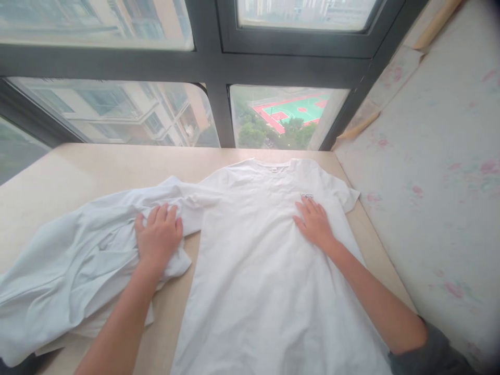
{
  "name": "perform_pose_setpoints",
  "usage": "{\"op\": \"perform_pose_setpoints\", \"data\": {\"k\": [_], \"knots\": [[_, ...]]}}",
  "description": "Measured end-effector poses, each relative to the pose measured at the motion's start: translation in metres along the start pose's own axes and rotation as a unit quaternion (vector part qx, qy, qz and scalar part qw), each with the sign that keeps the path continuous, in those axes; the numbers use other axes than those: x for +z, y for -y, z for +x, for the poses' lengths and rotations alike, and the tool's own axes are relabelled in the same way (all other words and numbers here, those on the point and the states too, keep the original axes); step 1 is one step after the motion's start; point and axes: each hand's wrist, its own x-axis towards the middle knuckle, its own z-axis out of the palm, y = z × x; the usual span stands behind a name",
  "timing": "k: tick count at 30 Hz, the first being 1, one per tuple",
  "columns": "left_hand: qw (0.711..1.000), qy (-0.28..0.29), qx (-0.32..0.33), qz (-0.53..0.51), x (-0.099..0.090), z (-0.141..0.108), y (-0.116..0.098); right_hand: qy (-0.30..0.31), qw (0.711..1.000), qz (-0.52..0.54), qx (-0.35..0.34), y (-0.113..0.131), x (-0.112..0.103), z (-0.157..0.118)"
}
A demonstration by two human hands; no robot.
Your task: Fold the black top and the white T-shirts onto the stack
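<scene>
A white T-shirt [253,271] lies spread out face up, its neckline toward the window and a small dark print on the chest. My right hand [313,221] rests on the chest of the shirt, fingers stretched out and just touching the print. To the left is a rumpled pile of pale clothing [78,260], which overlaps the shirt's left sleeve. On this pile lies my left hand [158,232], palm down with its fingers slightly spread. Neither hand grips any cloth that I can see.
A pale wooden surface [89,164] carries the clothes and meets a grey window frame [211,73] at the back. On the right rises a wall with flowered paper [441,208], its edge peeling near the window. A dark thing [27,364] shows at the lower left corner.
</scene>
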Motion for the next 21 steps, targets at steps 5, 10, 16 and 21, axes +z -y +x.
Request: {"op": "perform_pose_setpoints", "data": {"k": [5, 10, 16, 21], "knots": [[0.999, -0.028, -0.001, 0.027, 0.001, 0.013, 0.020, 0.000, 1.000, 0.008, -0.006, -0.001, 0.000, 0.014], [0.999, -0.043, 0.012, 0.008, -0.022, -0.016, -0.008, 0.008, 0.999, 0.045, 0.003, 0.001, -0.007, 0.012], [0.991, 0.099, -0.055, -0.065, -0.047, -0.113, -0.054, -0.038, 0.984, 0.168, 0.040, -0.012, -0.036, -0.034], [0.932, 0.259, -0.226, -0.116, -0.071, -0.185, -0.057, -0.068, 0.964, 0.198, 0.162, -0.037, -0.064, -0.122]]}}
